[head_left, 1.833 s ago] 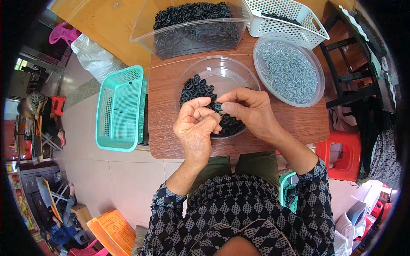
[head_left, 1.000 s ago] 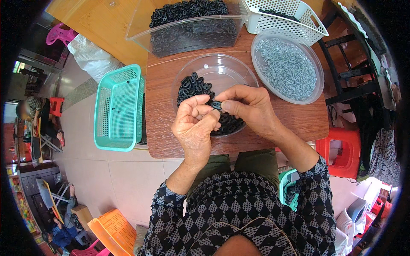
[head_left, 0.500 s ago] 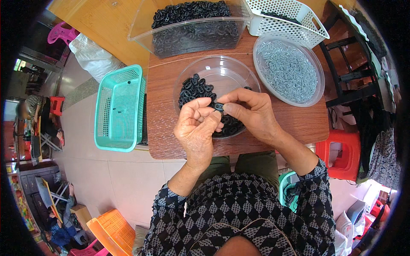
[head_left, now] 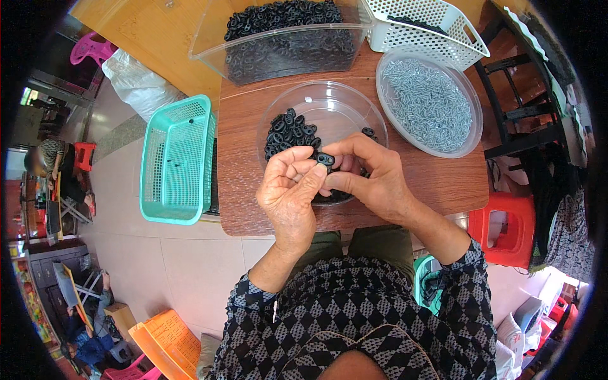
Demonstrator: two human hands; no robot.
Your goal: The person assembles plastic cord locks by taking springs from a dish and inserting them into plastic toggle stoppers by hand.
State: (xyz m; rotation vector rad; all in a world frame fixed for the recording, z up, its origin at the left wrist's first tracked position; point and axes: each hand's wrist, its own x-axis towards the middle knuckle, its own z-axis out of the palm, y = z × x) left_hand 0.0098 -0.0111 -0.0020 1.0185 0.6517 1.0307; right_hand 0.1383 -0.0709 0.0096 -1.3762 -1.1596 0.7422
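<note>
Place: small home piecework workshop | Signs: brown wooden table (head_left: 253,190) carrying clear plastic tub of black rubber rings (head_left: 285,35), round clear bowl of small metal screws (head_left: 427,104) | Around: teal plastic basket (head_left: 177,158), red plastic stool (head_left: 506,228), tiled floor (head_left: 183,266)

Small brown wooden table (head_left: 443,183), round clear plastic bowl (head_left: 329,104) of black rubber rings at its centre, round clear dish (head_left: 472,120) of small grey metal screws to the right, rectangular clear tub (head_left: 278,54) of black rings at the far edge, white perforated basket (head_left: 437,28) beside it
</note>
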